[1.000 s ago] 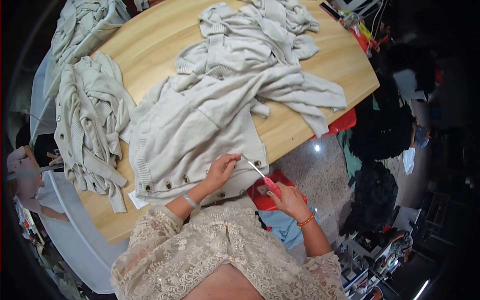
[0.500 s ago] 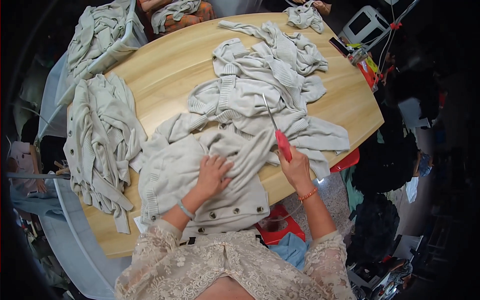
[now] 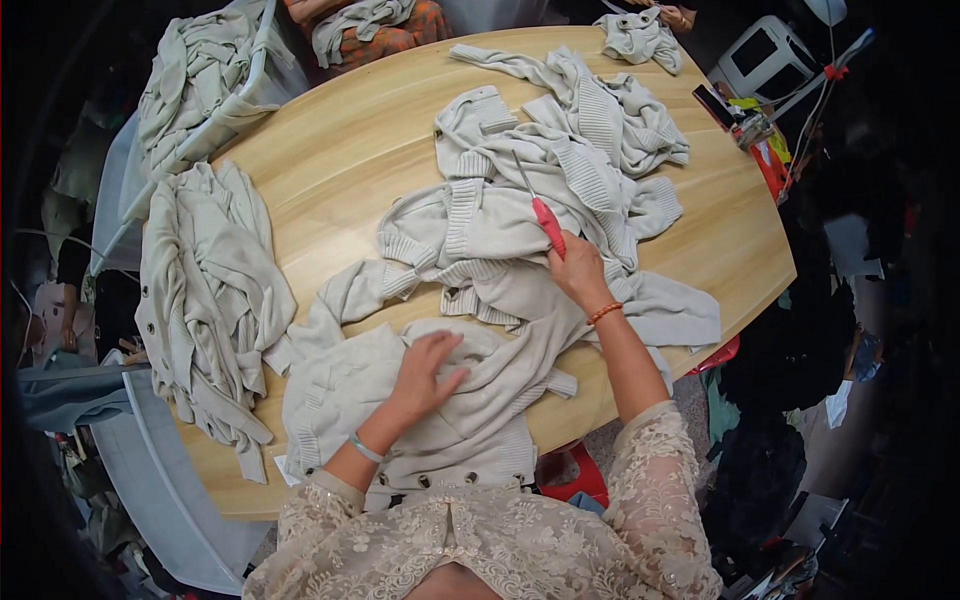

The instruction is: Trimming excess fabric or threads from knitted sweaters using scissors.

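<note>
A pale grey buttoned knit cardigan (image 3: 350,375) lies spread over the near edge of the wooden table, against my body. My left hand (image 3: 425,375) is over its middle, fingers apart and holding nothing; I cannot tell whether it touches the cloth. My right hand (image 3: 580,270) is closed round a red-handled tool with a thin metal blade (image 3: 547,222). The blade points away from me, over a heap of similar knit garments (image 3: 510,215). Whether the tool is a pair of scissors cannot be made out.
More pale knits (image 3: 205,300) hang over the table's left edge. Beyond them a clear plastic bin (image 3: 245,105) holds another pile. Other people's hands and knits show at the far edge. A red stool (image 3: 575,475) stands under the near right edge of the table (image 3: 340,160).
My right hand has moved away from me and slightly left with the red-handled tool, further over the heap. The left hand has shifted little, its fingers now more raised.
</note>
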### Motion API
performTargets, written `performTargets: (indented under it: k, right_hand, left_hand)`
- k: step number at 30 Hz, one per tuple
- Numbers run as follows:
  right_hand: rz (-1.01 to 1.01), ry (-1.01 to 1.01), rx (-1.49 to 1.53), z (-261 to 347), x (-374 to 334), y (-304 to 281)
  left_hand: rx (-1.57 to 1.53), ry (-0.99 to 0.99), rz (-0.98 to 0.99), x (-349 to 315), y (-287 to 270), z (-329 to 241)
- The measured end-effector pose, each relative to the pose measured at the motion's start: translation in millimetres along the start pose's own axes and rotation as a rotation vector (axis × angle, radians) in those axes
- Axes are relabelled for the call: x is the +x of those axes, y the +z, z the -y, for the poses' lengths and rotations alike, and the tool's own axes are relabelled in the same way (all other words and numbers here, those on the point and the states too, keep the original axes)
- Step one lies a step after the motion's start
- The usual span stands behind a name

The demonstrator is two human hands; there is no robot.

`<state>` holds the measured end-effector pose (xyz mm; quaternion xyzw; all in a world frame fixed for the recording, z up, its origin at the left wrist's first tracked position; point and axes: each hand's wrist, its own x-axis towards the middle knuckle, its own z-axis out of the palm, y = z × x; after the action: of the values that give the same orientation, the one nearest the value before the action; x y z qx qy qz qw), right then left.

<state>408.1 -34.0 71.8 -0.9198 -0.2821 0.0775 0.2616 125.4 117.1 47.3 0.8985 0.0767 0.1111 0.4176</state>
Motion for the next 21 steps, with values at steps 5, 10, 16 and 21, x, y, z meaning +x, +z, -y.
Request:
performTargets:
  k: [5,10,16,21]
  right_hand:
    - [0.103,0.024,0.232,-3.7,-4.0,-48.5]
    - [0.086,0.098,0.409,-8.8,-10.7,-72.5]
    - [0.113,0.029,0.545,-13.0,-51.5,-114.5]
    - [0.235,0.018,0.591,6.2,-64.2,-110.5]
  left_hand:
    - [0.247,0.08,-0.132,92.5,16.1,13.1]
    - [0.364,0.023,-0.058,126.3,35.8,43.1]
    - [-0.617,-0.376,-0.021,122.5,41.0,18.4]
    - [-0.808,-0.424,-0.108,181.9,48.8,-7.9]
